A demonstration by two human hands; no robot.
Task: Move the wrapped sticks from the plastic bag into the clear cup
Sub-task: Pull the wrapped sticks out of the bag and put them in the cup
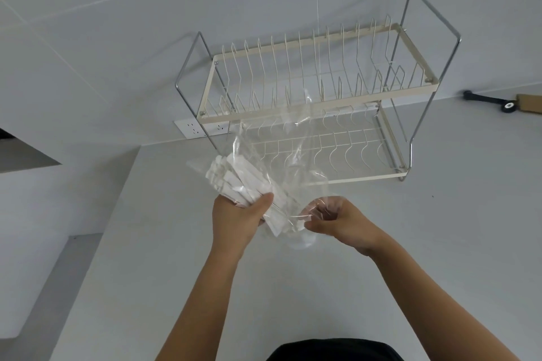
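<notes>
The left hand [237,214] gripped the wrapped sticks [234,182] above the counter [410,228], their lower ends hidden. The right hand [337,221] pinched the plastic bag [281,138]. The clear cup [302,240] showed only faintly beneath.

Glossy clear plastic bag [281,141] — matt white paper-wrapped sticks [234,182]
</notes>
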